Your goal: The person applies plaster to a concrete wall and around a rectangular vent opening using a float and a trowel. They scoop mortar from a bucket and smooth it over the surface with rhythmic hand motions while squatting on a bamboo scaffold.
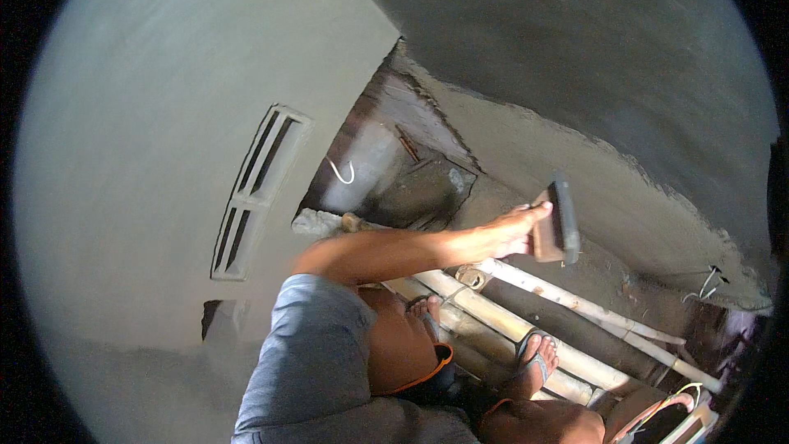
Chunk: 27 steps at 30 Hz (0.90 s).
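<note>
My left hand (518, 230) is closed on the brown wooden grip of a plastering float (565, 222), with the thumb along the upper side. The float's dark, flat board stands on edge and faces right, apart from the wall. Fingers on the far side of the grip are partly hidden. My left forearm reaches from the grey sleeve across to the right, above my legs. To the left rises a smooth grey plastered wall (148, 164). A darker wet-looking plastered surface (592, 41) with a ragged lower edge fills the upper right. My right hand is not in view.
My sandalled feet (538, 358) rest on bamboo poles (485, 312) above a lower floor. A vent block (261, 189) is set in the left wall. White wire (341, 173) hangs by the opening. More wires (708, 281) stick out at right. A yellowish cord (694, 386) lies lower right.
</note>
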### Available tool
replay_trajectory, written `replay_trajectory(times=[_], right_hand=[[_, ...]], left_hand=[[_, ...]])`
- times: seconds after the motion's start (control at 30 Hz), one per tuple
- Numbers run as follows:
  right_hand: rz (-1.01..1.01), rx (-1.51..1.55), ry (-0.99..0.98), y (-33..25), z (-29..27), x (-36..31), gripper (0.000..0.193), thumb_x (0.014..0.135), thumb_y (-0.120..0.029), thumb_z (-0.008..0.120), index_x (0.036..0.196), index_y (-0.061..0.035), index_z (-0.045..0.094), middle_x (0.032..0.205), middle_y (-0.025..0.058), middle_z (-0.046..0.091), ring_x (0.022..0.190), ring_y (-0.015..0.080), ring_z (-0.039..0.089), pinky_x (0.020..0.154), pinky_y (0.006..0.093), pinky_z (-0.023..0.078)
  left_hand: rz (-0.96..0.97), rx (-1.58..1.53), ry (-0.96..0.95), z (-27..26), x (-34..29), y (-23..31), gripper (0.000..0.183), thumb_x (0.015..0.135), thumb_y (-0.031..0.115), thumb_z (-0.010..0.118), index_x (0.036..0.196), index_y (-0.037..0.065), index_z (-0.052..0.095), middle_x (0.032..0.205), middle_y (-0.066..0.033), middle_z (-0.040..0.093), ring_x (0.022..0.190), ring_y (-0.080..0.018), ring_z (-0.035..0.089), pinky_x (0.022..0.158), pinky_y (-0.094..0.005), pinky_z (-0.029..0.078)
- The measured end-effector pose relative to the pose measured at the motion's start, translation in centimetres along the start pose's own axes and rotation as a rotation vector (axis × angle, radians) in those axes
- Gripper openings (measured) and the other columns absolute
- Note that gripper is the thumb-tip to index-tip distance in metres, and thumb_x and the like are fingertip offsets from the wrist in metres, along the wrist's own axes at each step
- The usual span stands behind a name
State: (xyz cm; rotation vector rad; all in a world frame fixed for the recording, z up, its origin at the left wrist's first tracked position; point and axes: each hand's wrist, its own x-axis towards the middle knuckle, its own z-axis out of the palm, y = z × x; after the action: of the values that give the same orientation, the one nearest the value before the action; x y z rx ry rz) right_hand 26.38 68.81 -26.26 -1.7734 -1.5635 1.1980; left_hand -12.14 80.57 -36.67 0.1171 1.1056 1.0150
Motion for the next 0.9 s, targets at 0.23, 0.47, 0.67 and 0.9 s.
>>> replay_trajectory(times=[0.23, 0.47, 0.67, 0.9], right_hand=[[-0.55, -0.238, 0.011, -3.1, 1.0, 13.3, 0.035, 0.096, -0.003, 0.067, 0.131, 0.0005, 0.064, 0.109, 0.0119, 0.064, 0.098, 0.0217, 0.06, 0.081, 0.0323, 0.048], [-0.848, -0.532, -0.159, -8.8, 11.7, 16.3, 0.077, 0.076, -0.008, 0.082, 0.147, -0.0121, 0.053, 0.133, 0.0137, 0.056, 0.12, 0.0367, 0.052, 0.101, 0.0502, 0.043], [-0.912, -0.573, -0.062, -8.7, 17.1, 17.7, 0.068, 0.075, -0.016, 0.082, 0.139, -0.0144, 0.059, 0.127, 0.0102, 0.059, 0.116, 0.0338, 0.055, 0.091, 0.0489, 0.045], [-0.699, -0.133, -0.124, -5.7, 17.4, 22.3, 0.051, 0.09, -0.02, 0.076, 0.133, 0.0012, 0.058, 0.121, 0.0196, 0.064, 0.111, 0.038, 0.06, 0.098, 0.0468, 0.046]], left_hand=[[0.109, 0.123, 0.348, 8.1, -0.4, -2.1, 0.085, 0.095, 0.056, 0.065, 0.149, 0.0, 0.03, 0.134, -0.0268, 0.056, 0.112, -0.0372, 0.065, 0.093, -0.0493, 0.057], [0.105, 0.255, 0.613, 8.3, -4.1, -1.8, 0.083, 0.09, 0.062, 0.065, 0.142, -0.002, 0.052, 0.142, -0.0249, 0.057, 0.128, -0.0303, 0.058, 0.106, -0.0465, 0.046], [0.147, 0.368, 0.732, 8.8, -6.2, -0.4, 0.058, 0.091, 0.053, 0.069, 0.112, -0.001, 0.073, 0.111, -0.0168, 0.074, 0.104, -0.0303, 0.068, 0.085, -0.0436, 0.053], [0.548, 0.657, 0.412, 0.7, -9.2, 4.0, 0.047, 0.092, 0.05, 0.074, 0.1, 0.004, 0.075, 0.088, -0.0076, 0.074, 0.076, -0.0192, 0.067, 0.069, -0.0343, 0.054]])
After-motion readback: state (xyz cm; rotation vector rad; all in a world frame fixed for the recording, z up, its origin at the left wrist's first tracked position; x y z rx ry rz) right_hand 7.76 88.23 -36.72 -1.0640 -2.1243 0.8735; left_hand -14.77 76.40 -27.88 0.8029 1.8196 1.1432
